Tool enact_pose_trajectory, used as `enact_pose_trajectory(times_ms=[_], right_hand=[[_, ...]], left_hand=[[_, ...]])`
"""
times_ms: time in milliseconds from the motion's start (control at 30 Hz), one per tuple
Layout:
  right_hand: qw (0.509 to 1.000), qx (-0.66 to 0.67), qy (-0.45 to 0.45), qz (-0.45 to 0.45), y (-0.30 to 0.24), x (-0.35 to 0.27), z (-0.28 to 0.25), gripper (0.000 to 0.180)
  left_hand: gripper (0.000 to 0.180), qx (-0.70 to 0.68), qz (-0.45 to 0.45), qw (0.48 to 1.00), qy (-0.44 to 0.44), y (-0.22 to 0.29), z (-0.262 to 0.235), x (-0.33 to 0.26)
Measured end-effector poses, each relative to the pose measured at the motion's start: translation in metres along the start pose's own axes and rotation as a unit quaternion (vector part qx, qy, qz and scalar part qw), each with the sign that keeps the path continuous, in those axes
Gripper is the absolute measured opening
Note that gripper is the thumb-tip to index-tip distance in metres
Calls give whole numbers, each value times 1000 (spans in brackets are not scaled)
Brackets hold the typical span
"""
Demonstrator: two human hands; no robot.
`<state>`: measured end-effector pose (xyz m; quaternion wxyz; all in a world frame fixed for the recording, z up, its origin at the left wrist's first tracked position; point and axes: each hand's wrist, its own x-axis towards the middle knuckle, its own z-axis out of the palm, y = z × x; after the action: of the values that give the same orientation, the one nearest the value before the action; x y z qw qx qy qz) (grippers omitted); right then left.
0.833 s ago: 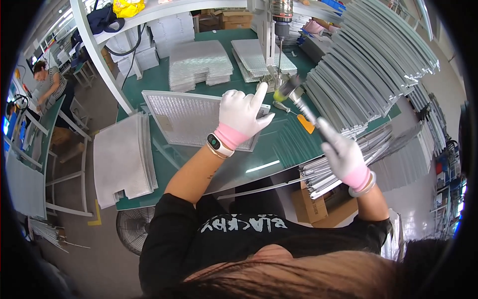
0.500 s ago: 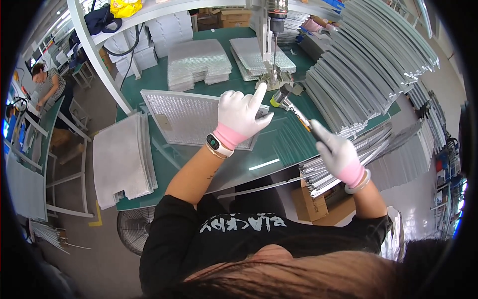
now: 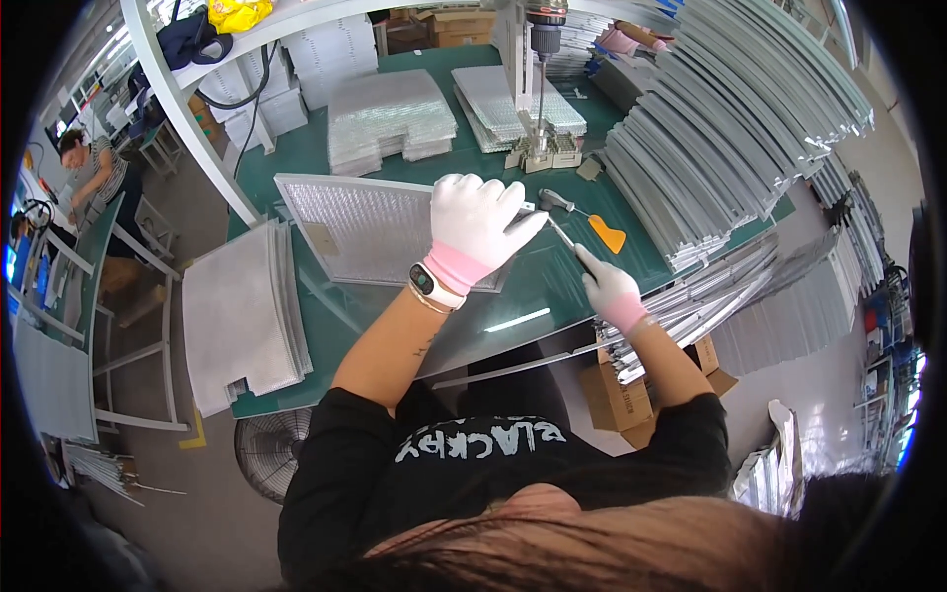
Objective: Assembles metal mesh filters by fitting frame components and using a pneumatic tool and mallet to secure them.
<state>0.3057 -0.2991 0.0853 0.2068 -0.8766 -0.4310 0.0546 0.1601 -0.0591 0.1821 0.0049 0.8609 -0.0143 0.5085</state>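
While the left hand (image 3: 473,222) holds the panel's (image 3: 370,225) edge, tabletop (image 3: 554,281) extends rightward.

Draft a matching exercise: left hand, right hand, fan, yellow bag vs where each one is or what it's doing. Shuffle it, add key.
Things:
1. left hand
2. right hand
3. fan
4. yellow bag

Places and states:
A. lower than the bench top
B. gripping the hammer
C. up on the white shelf
D. at the framed panel's right side

Pairs: 1-D, 2-B, 3-A, 4-C
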Motion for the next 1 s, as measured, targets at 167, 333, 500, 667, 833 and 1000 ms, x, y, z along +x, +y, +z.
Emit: enact_pose_trajectory(times_ms=[167, 333, 500, 667, 833, 1000], right_hand=[[965, -13, 223, -140, -20, 82, -14, 56], [724, 432, 245, -479, -183, 161, -191, 62], [716, 388, 226, -535, -230, 167, -225, 54], [733, 580, 134, -329, -230, 144, -213, 8], [689, 637, 114, -326, -229, 137, -207, 9], [664, 666, 77, -332, -222, 150, -202, 10]], left_hand=[[35, -8, -3, 1000, 26, 6, 0, 1], [32, 13, -30, 999, 34, 10, 1, 3], [26, 21, -48, 998, 17, 10, 9, 5], [19, 15, -58, 998, 7, 10, 7, 7], [15, -13, -63, 998, 13, 11, 7, 7], [13, -16, -56, 998, 23, 8, 11, 5]])
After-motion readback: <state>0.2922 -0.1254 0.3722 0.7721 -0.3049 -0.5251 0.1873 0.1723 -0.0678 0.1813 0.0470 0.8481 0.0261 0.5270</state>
